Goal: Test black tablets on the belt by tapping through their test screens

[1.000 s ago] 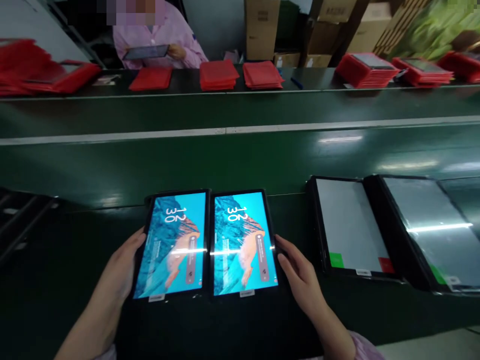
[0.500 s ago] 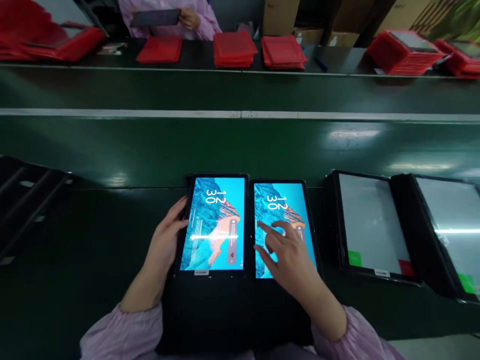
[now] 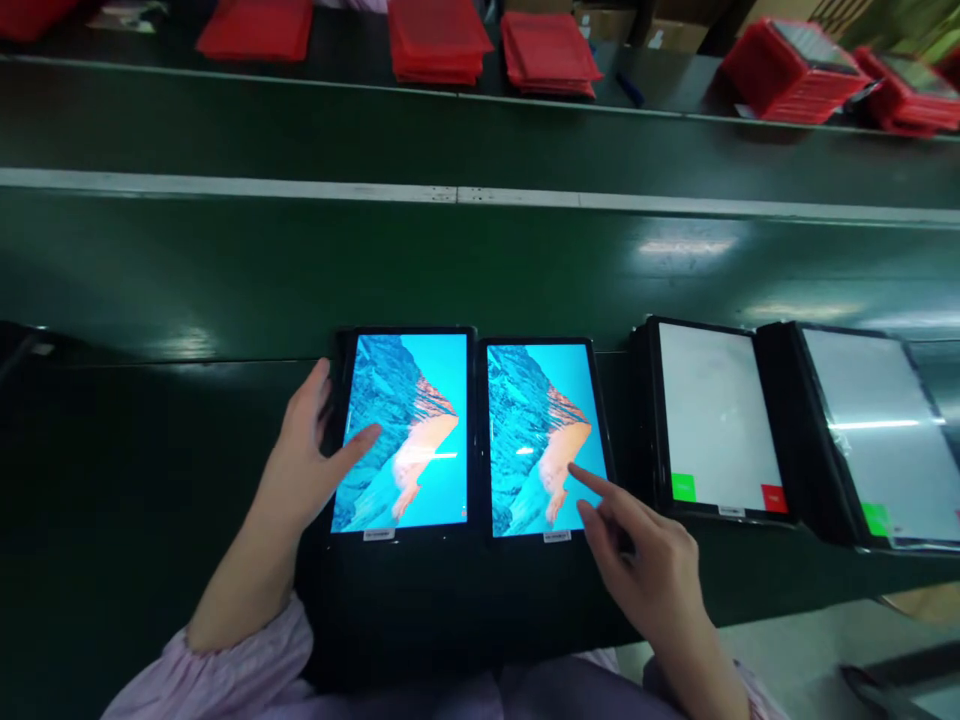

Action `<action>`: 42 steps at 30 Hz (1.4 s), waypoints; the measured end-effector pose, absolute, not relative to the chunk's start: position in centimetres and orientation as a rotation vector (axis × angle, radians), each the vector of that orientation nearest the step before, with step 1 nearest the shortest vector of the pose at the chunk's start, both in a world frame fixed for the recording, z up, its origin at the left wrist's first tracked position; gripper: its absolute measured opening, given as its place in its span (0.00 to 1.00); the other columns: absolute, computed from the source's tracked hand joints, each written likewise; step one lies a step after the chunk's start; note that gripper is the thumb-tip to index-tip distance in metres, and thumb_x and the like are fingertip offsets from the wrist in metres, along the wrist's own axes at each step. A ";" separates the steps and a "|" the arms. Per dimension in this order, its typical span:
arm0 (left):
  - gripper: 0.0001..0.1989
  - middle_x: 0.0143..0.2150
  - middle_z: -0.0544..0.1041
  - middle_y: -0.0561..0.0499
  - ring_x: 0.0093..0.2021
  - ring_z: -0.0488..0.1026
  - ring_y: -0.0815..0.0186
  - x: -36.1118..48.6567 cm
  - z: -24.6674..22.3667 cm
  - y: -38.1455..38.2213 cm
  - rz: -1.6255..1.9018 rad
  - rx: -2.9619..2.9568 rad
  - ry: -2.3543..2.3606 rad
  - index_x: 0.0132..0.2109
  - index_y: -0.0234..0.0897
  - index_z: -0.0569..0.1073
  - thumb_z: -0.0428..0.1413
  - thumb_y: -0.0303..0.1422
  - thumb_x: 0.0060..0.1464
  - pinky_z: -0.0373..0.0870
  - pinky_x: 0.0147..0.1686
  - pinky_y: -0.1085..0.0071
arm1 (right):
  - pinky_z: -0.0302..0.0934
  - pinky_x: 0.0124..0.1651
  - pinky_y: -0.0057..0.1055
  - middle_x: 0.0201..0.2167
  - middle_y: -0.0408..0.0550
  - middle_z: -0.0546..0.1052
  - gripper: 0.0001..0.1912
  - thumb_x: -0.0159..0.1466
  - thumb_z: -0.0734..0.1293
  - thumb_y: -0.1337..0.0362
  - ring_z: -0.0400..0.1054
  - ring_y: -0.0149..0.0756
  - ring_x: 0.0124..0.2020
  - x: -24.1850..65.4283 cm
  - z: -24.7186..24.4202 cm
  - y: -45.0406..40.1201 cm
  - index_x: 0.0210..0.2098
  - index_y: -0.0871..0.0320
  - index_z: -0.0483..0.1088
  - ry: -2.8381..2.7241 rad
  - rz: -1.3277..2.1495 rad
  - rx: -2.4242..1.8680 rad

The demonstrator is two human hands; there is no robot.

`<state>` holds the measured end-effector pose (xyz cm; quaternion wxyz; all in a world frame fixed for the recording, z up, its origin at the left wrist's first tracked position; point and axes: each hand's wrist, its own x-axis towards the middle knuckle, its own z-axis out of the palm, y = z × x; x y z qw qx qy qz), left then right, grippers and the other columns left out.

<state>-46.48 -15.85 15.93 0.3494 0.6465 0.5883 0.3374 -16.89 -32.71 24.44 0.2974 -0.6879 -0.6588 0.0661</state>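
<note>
Two lit tablets lie side by side on the dark bench in front of me, each with a mountain wallpaper. By the outer edge of the left tablet (image 3: 409, 430) is my left hand (image 3: 300, 460), open, its thumb reaching over the screen's side and its fingers at the rim. I cannot tell whether the thumb touches the glass. Over the lower right of the right tablet (image 3: 525, 430) is my right hand (image 3: 645, 550). Its index finger points at the screen and the thumb is held apart, with the other fingers curled and nothing in them.
On the right, two stacks topped by tablets with white screens, the nearer tablet (image 3: 716, 410) and the farther tablet (image 3: 877, 410), show coloured corner squares. Red sleeves in a pile (image 3: 435, 45) and others lie on the far shelf behind a pale strip (image 3: 300, 188).
Both screens went from clock and notification to plain wallpaper. My right hand moved right and down across its tablet. My left thumb moved over the screen. The view shifted downward.
</note>
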 end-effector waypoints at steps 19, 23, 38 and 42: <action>0.24 0.68 0.77 0.43 0.74 0.67 0.49 -44.4 20.2 -15.6 1.031 0.865 1.604 0.55 0.40 0.79 0.62 0.26 0.49 0.55 0.78 0.48 | 0.62 0.19 0.29 0.55 0.57 0.85 0.16 0.79 0.60 0.62 0.71 0.27 0.17 -21.4 23.1 -27.9 0.48 0.62 0.79 -2.074 0.331 -1.710; 0.24 0.68 0.77 0.42 0.74 0.67 0.47 -44.6 19.7 -15.6 1.005 0.853 1.615 0.57 0.39 0.79 0.62 0.26 0.51 0.57 0.77 0.46 | 0.62 0.19 0.29 0.56 0.57 0.84 0.18 0.80 0.58 0.64 0.69 0.26 0.17 -21.4 22.9 -27.7 0.41 0.62 0.78 -2.073 0.342 -1.732; 0.25 0.65 0.80 0.45 0.72 0.70 0.46 -45.2 18.3 -15.5 1.014 0.961 1.623 0.57 0.43 0.81 0.64 0.28 0.50 0.59 0.76 0.43 | 0.63 0.21 0.26 0.34 0.53 0.88 0.24 0.81 0.56 0.59 0.73 0.29 0.18 -18.6 23.2 -28.8 0.53 0.65 0.81 -1.817 0.215 -1.960; 0.26 0.66 0.79 0.44 0.70 0.72 0.44 -45.0 18.6 -15.4 0.991 0.911 1.659 0.58 0.42 0.81 0.64 0.27 0.50 0.62 0.74 0.40 | 0.61 0.20 0.25 0.29 0.51 0.85 0.25 0.81 0.55 0.58 0.67 0.26 0.15 -18.9 23.5 -28.9 0.54 0.65 0.81 -1.850 0.340 -1.885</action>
